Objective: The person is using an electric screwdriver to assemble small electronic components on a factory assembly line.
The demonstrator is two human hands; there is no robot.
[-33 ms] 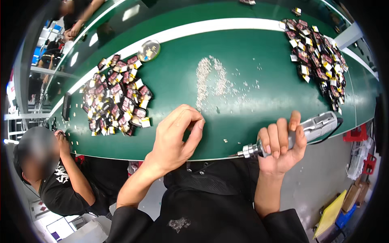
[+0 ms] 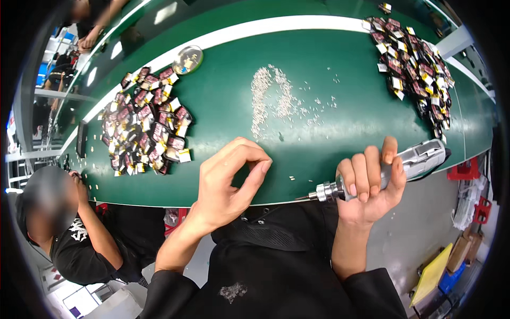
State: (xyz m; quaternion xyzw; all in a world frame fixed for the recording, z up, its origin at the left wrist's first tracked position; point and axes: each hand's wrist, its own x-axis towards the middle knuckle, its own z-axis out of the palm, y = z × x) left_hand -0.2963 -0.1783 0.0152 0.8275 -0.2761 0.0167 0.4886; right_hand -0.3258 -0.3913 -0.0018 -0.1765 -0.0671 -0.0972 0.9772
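Observation:
My right hand (image 2: 366, 183) is wrapped round a grey electric screwdriver (image 2: 419, 158). Its metal nose and thin bit point left, over the near edge of the green table (image 2: 228, 85). My left hand (image 2: 231, 178) is closed in a pinch at the table's near edge, thumb and index fingertips together; whatever they may hold is too small or hidden to make out. Beyond that hand lies a heap of tiny silvery pieces, probably screws (image 2: 259, 98), with loose ones scattered to its right. Two small pale bits (image 2: 291, 178) rest between my hands.
Piles of small dark parts with white and yellow tags lie at left (image 2: 143, 125) and far right (image 2: 417, 69). A round clear dish (image 2: 188, 59) with yellowish pieces stands behind the left pile. A co-worker (image 2: 79, 228) sits at the left; red stools (image 2: 463, 169) stand at the right.
The view has shifted slightly, so the table and piles appear a little higher and further left. Both hands keep nearly the same pose, and the screwdriver stays in my right hand.

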